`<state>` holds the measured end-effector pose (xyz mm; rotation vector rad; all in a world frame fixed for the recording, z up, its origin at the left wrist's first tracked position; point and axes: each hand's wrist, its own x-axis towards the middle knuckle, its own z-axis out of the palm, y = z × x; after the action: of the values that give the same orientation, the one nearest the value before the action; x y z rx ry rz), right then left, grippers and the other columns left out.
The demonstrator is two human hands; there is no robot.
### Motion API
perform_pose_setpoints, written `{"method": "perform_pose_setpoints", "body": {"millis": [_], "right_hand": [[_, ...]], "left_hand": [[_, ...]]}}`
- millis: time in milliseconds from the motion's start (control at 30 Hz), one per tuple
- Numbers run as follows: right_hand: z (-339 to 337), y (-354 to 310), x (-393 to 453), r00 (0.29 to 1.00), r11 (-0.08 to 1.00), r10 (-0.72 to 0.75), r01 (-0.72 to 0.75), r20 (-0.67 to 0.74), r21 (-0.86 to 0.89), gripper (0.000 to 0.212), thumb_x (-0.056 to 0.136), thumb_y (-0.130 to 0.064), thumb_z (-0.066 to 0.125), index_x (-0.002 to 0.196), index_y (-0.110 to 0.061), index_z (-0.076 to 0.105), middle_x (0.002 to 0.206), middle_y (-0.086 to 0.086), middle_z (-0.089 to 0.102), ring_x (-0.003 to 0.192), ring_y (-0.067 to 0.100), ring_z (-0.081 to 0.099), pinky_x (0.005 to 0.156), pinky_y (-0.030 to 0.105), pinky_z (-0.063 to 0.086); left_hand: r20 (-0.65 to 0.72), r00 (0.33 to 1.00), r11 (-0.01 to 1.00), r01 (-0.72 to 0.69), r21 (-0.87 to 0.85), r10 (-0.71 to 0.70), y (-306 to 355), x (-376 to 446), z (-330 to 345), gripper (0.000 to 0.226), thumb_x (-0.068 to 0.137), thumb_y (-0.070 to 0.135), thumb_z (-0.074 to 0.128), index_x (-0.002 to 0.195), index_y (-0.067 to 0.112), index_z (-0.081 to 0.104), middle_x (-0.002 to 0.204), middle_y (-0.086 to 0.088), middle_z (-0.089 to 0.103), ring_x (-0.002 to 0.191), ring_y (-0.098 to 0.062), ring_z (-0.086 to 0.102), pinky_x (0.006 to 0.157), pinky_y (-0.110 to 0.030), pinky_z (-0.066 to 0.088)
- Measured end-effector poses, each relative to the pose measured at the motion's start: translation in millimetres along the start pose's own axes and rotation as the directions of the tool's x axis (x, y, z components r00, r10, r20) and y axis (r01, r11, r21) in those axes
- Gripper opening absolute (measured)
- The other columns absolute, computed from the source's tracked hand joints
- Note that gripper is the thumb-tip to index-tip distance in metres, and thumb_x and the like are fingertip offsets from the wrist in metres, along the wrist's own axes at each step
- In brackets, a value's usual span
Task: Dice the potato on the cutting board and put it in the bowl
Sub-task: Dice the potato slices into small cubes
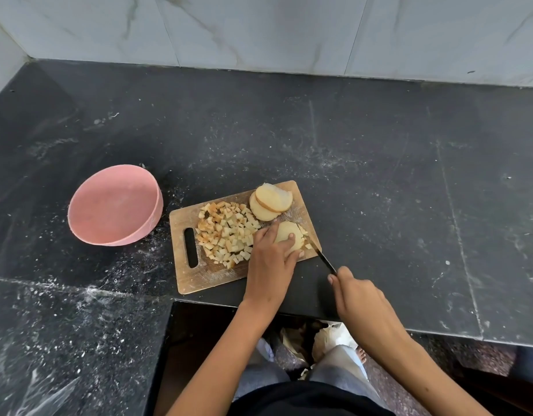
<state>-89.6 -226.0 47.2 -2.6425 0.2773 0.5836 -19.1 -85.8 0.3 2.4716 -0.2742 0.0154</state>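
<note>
A wooden cutting board (199, 277) lies on the black counter. A heap of potato dice (226, 232) covers its left middle. Two thick potato slices (269, 202) lean on each other at its far right corner. My left hand (269, 259) presses a flat potato slice (286, 235) down near the board's right edge, fingers curled over it. My right hand (358, 298) grips the handle of a knife (320, 255), whose blade meets the slice's right side. Left of the board stands the pink bowl (115, 205), tilted toward me and with nothing in it.
The black stone counter (379, 175) is dusted with white specks and runs to a marble tiled wall (259, 28) at the back. Its front edge steps inward just below the board. Below, my legs and a bag on the floor (325, 337) show.
</note>
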Motion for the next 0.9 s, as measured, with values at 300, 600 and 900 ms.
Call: {"method": "perform_pose_setpoints", "body": {"millis": [300, 600, 900], "right_hand": [[0, -20, 39, 0.999, 0.999, -0.034, 0.034, 0.01, 0.001, 0.033, 0.103, -0.035, 0.025, 0.107, -0.01, 0.046, 0.093, 0.015, 0.062, 0.085, 0.035, 0.06, 0.066, 0.036, 0.042], [7, -42, 52, 0.999, 0.991, 0.017, -0.013, 0.03, -0.135, 0.022, 0.101, -0.013, 0.03, 0.116, -0.006, 0.045, 0.104, 0.013, 0.059, 0.097, 0.034, 0.06, 0.067, 0.034, 0.037], [4, -25, 35, 0.992, 0.984, 0.042, -0.02, 0.121, -0.176, 0.021, 0.105, -0.026, 0.023, 0.112, -0.011, 0.037, 0.105, 0.013, 0.061, 0.098, 0.034, 0.061, 0.069, 0.036, 0.039]], "left_hand": [[-0.014, 1.0, 0.999, 0.016, -0.031, -0.017, 0, -3, -3, 0.029, 0.087, 0.016, 0.069, 0.114, 0.006, 0.07, 0.14, -0.013, 0.052, 0.131, -0.027, 0.043, 0.104, -0.021, 0.024], [-0.012, 1.0, 1.0, 0.005, -0.019, -0.005, -5, -2, 0, 0.025, 0.08, 0.015, 0.076, 0.103, 0.005, 0.075, 0.132, -0.016, 0.058, 0.121, -0.032, 0.051, 0.099, -0.027, 0.032], [-0.025, 1.0, 1.0, -0.016, -0.004, 0.016, -6, -1, 3, 0.019, 0.08, 0.013, 0.076, 0.098, 0.007, 0.076, 0.127, -0.015, 0.061, 0.115, -0.032, 0.053, 0.094, -0.027, 0.036]]}}
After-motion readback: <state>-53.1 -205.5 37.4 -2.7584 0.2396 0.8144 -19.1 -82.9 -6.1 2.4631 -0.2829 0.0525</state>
